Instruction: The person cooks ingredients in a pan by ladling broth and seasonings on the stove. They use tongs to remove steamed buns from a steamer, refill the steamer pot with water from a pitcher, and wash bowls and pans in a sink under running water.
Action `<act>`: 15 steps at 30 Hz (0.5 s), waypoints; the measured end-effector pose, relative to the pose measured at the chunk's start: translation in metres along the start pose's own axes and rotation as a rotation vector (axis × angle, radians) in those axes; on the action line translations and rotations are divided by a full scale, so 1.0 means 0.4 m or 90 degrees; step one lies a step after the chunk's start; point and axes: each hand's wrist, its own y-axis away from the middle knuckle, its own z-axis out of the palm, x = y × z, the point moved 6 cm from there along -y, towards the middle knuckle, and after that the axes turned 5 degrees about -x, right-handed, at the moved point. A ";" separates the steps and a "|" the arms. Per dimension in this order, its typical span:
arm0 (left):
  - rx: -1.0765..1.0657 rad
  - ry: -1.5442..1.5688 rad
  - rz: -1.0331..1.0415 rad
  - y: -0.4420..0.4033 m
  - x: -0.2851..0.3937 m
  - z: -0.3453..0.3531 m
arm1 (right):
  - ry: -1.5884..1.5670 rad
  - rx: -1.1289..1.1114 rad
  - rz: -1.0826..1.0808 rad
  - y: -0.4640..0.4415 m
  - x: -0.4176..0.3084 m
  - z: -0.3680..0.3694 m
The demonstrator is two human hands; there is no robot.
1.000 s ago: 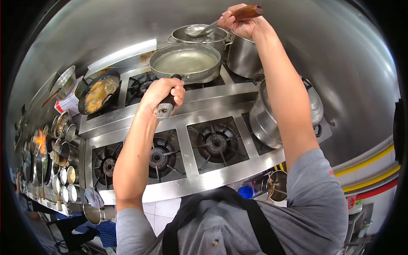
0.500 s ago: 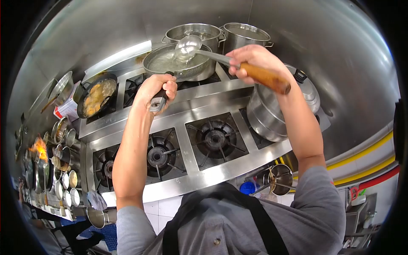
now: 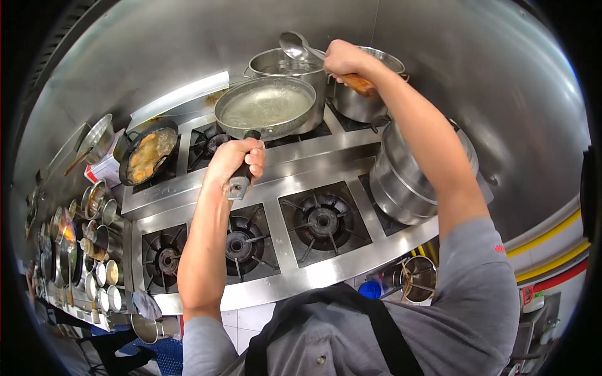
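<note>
My left hand (image 3: pixel 237 164) is wrapped round the black handle of a frying pan (image 3: pixel 268 108), which holds cloudy, pale liquid at the back of the stove. The fingers of my right hand (image 3: pixel 346 61) are closed on the wooden handle of a metal ladle (image 3: pixel 293 46). The ladle's bowl hangs above a two-handled pot (image 3: pixel 257 64) of liquid behind the pan. A tall pot (image 3: pixel 357 103) stands under and beside my right hand.
A dark wok (image 3: pixel 150 153) with orange-brown food in liquid is at the back left. A large lidded steamer pot (image 3: pixel 401 175) stands right. Front burners (image 3: pixel 323 222) show bare grates. Bowls and a flame (image 3: pixel 68 233) are far left.
The ladle came down over the frying pan, then rose and moved back above the rear pot with my right hand. My left hand has kept its hold on the pan handle.
</note>
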 end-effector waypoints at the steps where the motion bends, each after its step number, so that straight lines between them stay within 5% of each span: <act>1: -0.006 0.012 -0.006 0.000 -0.001 -0.001 | -0.021 0.026 0.000 -0.046 0.009 0.012; 6: -0.003 0.025 -0.006 0.003 -0.007 -0.002 | 0.007 -0.041 0.055 -0.215 0.019 0.058; 8: -0.001 -0.002 0.014 0.007 -0.005 0.003 | -0.038 -0.194 0.084 -0.269 0.031 0.087; 9: 0.004 -0.005 0.022 0.005 -0.004 0.000 | -0.249 -0.113 0.075 -0.204 -0.002 0.078; 10: 0.007 -0.003 0.022 0.005 -0.004 -0.003 | -0.250 -0.117 0.074 -0.227 0.013 0.082; 12: 0.003 0.013 0.004 0.002 -0.004 -0.002 | -0.997 -0.271 0.132 -0.291 0.053 0.120; 15: 0.011 0.004 0.003 0.003 -0.001 -0.001 | -1.238 -0.325 0.187 -0.287 0.053 0.108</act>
